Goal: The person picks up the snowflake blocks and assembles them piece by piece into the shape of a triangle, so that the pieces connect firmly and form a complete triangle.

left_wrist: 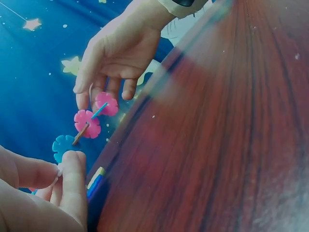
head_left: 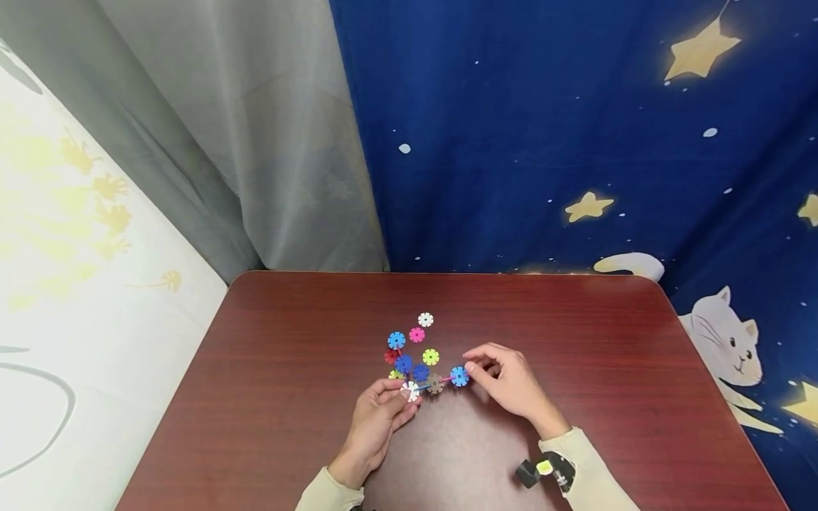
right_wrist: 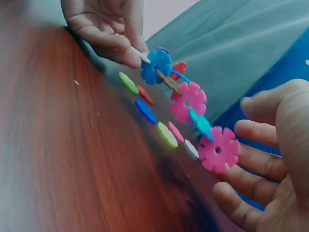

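My left hand (head_left: 377,419) pinches a white notched disc (head_left: 410,391) between thumb and fingers. Joined to it is a chain of slotted, flower-shaped plastic discs. In the right wrist view the chain runs through a blue disc (right_wrist: 156,66), a brown disc (right_wrist: 168,82), a pink disc (right_wrist: 188,102) and a turquoise disc (right_wrist: 200,123) to a pink end disc (right_wrist: 219,150). Beside that end, my right hand (head_left: 511,380) has its fingers spread and loosely bent, fingertips overlapping the disc's edge, thumb apart from it. A red disc (right_wrist: 178,70) belongs to another branch behind.
Loose discs lie on the reddish-brown table (head_left: 287,326) beyond the hands: a white one (head_left: 425,319), a pink one (head_left: 417,334), a yellow-green one (head_left: 431,357) and several more. Grey curtain (head_left: 294,142) and starry blue curtain (head_left: 486,156) hang behind the far edge.
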Demonstrator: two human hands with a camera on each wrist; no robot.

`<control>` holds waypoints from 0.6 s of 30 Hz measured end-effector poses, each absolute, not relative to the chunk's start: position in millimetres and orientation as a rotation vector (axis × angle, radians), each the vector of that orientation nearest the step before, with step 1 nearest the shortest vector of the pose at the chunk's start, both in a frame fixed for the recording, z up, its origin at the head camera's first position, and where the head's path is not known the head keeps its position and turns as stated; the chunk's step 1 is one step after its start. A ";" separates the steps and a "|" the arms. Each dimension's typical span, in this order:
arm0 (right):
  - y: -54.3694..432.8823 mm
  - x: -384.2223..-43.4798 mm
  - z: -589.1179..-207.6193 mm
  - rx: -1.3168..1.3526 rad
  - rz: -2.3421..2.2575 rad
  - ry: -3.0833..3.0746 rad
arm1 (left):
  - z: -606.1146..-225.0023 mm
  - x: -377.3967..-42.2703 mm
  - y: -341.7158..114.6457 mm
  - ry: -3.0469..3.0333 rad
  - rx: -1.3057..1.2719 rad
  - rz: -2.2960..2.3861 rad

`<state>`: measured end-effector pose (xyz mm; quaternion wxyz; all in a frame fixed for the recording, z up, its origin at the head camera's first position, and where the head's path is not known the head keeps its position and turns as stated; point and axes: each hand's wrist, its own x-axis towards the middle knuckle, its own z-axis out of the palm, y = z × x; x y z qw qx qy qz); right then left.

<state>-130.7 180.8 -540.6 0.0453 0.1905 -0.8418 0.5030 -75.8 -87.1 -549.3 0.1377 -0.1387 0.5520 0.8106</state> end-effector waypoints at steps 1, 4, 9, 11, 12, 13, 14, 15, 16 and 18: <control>179.8 -130.0 -540.3 0.612 1.520 -2.585 | -549.1 -75.3 -87.2 1.601 -0.398 2.340; 177.4 -127.7 -541.0 0.676 1.518 -2.610 | -548.3 -74.5 -87.2 1.613 -0.393 2.328; 175.3 -124.3 -543.9 0.694 1.662 -2.651 | -547.2 -73.2 -88.1 1.627 -0.363 2.291; 175.1 -122.7 -543.8 0.687 1.764 -2.656 | -546.9 -73.1 -89.4 1.632 -0.336 2.270; 175.0 -121.9 -544.4 0.686 1.815 -2.650 | -546.7 -73.4 -90.1 1.629 -0.326 2.261; 174.9 -121.1 -544.6 0.685 1.856 -2.644 | -546.3 -73.7 -91.2 1.628 -0.313 2.251; 174.9 -120.2 -544.4 0.685 1.893 -2.636 | -546.1 -74.2 -92.4 1.629 -0.300 2.238; 174.9 -119.6 -544.5 0.691 1.912 -2.626 | -545.5 -74.5 -93.8 1.629 -0.287 2.226; 174.9 -119.0 -545.1 0.699 1.924 -2.616 | -545.1 -74.9 -95.3 1.632 -0.273 2.212; 175.4 -117.7 -544.6 0.706 1.937 -2.604 | -543.7 -75.8 -98.4 1.640 -0.250 2.182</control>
